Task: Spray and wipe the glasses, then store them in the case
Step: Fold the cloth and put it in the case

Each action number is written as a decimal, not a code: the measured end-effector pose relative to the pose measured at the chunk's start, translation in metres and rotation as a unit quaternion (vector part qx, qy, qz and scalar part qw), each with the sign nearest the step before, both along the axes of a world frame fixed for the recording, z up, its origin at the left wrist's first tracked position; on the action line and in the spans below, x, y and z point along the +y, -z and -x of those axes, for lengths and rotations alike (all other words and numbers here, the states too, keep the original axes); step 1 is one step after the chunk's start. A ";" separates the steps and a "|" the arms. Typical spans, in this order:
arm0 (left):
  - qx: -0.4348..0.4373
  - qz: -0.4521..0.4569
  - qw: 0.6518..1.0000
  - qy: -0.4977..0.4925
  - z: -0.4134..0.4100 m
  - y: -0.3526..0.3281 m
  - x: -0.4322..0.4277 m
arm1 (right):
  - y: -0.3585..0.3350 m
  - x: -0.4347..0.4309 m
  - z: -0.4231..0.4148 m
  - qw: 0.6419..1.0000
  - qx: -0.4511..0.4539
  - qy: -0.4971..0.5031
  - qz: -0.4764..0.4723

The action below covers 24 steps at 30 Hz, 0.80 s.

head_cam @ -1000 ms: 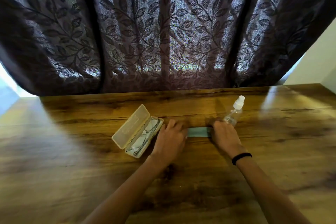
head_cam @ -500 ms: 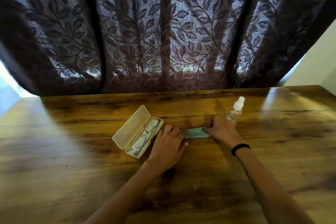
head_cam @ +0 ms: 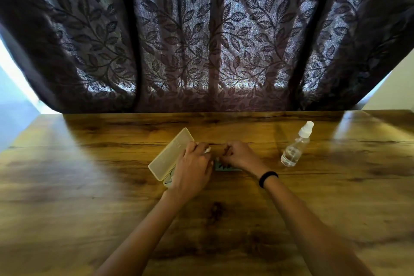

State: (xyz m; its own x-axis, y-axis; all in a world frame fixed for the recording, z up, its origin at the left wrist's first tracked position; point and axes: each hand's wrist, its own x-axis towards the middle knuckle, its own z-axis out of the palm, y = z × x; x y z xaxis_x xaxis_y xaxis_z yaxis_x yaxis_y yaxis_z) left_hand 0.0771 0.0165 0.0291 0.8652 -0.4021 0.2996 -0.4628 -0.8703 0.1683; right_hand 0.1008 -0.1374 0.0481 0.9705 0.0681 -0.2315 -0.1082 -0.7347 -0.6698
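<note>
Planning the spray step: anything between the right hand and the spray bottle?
Nothing visible. Only bare table lies between the right hand and the spray bottle, which stands to that hand's right. The cloth lies at the hand's near side, off that path. The left hand is over the open case.

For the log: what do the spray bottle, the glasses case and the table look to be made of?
Spray bottle: probably clear, glossy plastic; liquid shows through, and the cap is opaque white.
Glasses case: cream hard plastic, matte, judging by its stiff open lid.
Table: wood or wood-look laminate, glossy; grain and glare show.
</note>
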 end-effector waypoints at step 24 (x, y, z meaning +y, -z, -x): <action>0.032 -0.113 0.992 0.034 -0.024 0.010 -0.038 | 0.023 -0.039 0.015 0.992 0.025 0.111 0.056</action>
State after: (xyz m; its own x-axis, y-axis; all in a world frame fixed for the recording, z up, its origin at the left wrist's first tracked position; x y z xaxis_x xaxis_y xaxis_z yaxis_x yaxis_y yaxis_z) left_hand 0.1011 -0.0210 0.0188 0.8478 -0.5114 0.1403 -0.5170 -0.8560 0.0036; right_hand 0.0857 -0.1767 0.0248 0.9459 -0.1741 -0.2737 -0.3061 -0.7586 -0.5752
